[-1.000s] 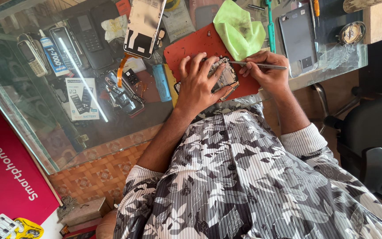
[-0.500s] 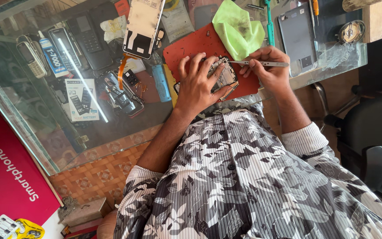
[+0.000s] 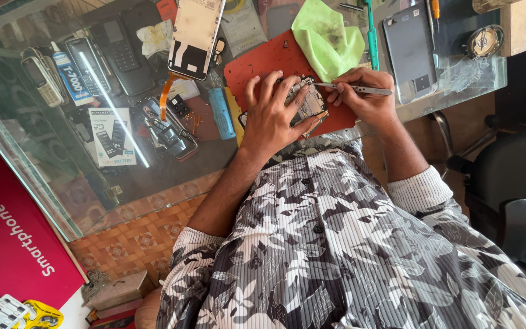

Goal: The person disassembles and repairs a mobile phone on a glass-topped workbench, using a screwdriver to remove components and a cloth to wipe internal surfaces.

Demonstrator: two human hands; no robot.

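Pinning the opened phone [image 3: 307, 105] flat on the red mat [image 3: 263, 61] near the worktop's front edge, the left hand [image 3: 273, 113] spreads its fingers to steady it. The right hand [image 3: 365, 97] pinches metal tweezers [image 3: 360, 89] closed-fingered, tips over the phone's exposed parts.

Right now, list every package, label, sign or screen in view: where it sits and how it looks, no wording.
Battery box: under the glass counter, left; white rectangle with dark phone pictures.
Glue tube: under the glass, far left; slim, white and blue.
Detached phone screen: on the glass, top centre; pale panel, dark lower corner.
Sign: bottom left; red with white lettering.
Grey phone back: top right, flat rectangle.
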